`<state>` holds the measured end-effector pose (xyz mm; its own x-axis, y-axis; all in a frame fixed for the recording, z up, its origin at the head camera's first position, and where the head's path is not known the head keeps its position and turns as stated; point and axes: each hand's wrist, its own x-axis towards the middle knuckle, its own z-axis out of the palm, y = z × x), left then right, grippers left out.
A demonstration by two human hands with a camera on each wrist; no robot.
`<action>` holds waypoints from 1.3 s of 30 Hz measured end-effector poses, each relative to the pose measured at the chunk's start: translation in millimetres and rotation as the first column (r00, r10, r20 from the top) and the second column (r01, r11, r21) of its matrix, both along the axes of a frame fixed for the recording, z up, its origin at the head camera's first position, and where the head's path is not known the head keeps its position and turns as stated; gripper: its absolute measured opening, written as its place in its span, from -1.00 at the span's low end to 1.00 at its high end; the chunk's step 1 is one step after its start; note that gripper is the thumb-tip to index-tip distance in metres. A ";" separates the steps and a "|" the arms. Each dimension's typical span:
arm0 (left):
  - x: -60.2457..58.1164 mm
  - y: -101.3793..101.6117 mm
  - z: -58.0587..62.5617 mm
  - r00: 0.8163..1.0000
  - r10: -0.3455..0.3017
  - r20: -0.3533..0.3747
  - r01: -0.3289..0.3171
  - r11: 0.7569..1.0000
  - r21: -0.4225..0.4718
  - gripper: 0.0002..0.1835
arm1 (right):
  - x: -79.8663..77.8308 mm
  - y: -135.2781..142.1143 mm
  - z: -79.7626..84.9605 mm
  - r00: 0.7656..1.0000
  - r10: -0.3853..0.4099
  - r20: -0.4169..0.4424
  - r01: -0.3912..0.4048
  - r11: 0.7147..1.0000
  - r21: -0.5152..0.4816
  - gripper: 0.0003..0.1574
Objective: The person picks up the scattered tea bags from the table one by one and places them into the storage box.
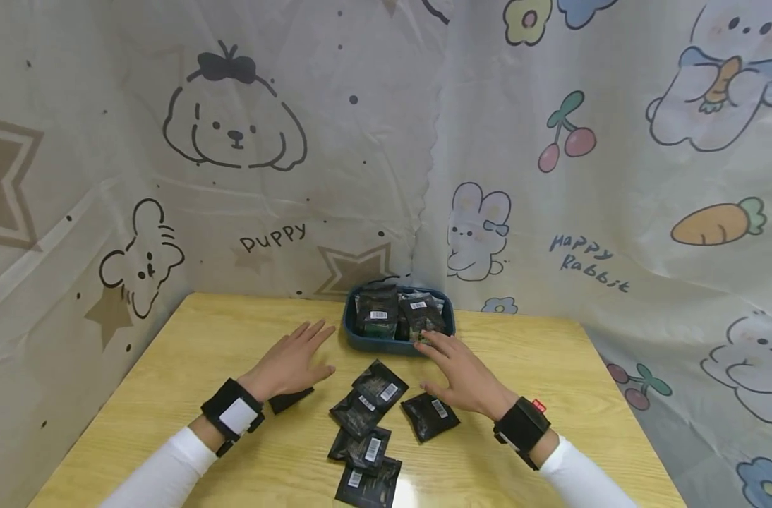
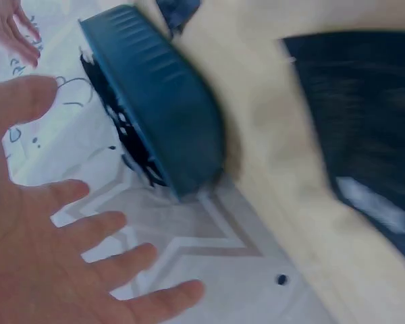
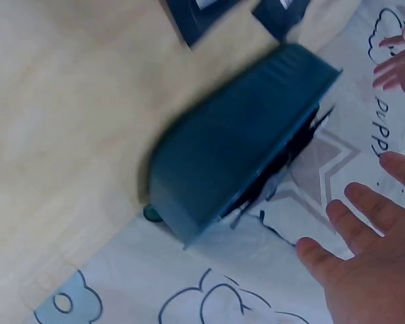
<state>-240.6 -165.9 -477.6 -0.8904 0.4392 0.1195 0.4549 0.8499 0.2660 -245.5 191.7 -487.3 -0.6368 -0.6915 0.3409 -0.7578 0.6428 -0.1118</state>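
Note:
Both hands hover over a wooden table with fingers spread, neither holding anything. My left hand (image 1: 292, 361) is left of a blue basket (image 1: 386, 346), above a black packet (image 1: 291, 400) that it partly covers. My right hand (image 1: 463, 372) is at the basket's front right, its fingertips overlapping the rim in the head view; whether they touch cannot be told. Inside the basket are several black packets (image 1: 378, 314) with white labels. Just below the right hand lies a single black packet (image 1: 429, 418). Between the hands, several more black packets (image 1: 360, 413) lie overlapping in a column.
A yellowish wooden table (image 1: 513, 458) carries everything. Behind it and along the sides hangs a pale curtain (image 1: 360, 176) printed with cartoon animals, stars and fruit. The basket stands near the table's back edge, close to the curtain.

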 end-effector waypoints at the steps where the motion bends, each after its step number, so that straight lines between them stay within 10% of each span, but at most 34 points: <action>1: 4.7 -3.2 -2.0 1.000 0.012 0.023 -0.012 1.000 -0.002 -0.17 | 3.8 0.6 -1.9 1.000 -0.002 0.017 0.002 1.000 0.012 -0.14; 14: 36.6 -16.4 -41.9 0.972 0.075 0.221 -0.060 0.995 -0.075 -0.23 | 41.0 -3.5 -36.3 0.921 -0.050 0.386 -0.061 0.961 0.269 -0.04; 24: 51.8 4.9 -39.2 0.976 -0.086 0.202 0.093 0.995 -0.023 -0.40 | 44.2 -2.2 -37.3 0.977 -0.069 0.200 0.012 0.961 0.275 -0.41; 39: 46.1 0.5 -30.5 0.981 -0.176 0.078 0.167 0.980 0.112 -0.50 | 39.2 6.7 -33.3 0.994 -0.064 0.089 0.050 0.986 0.157 -0.69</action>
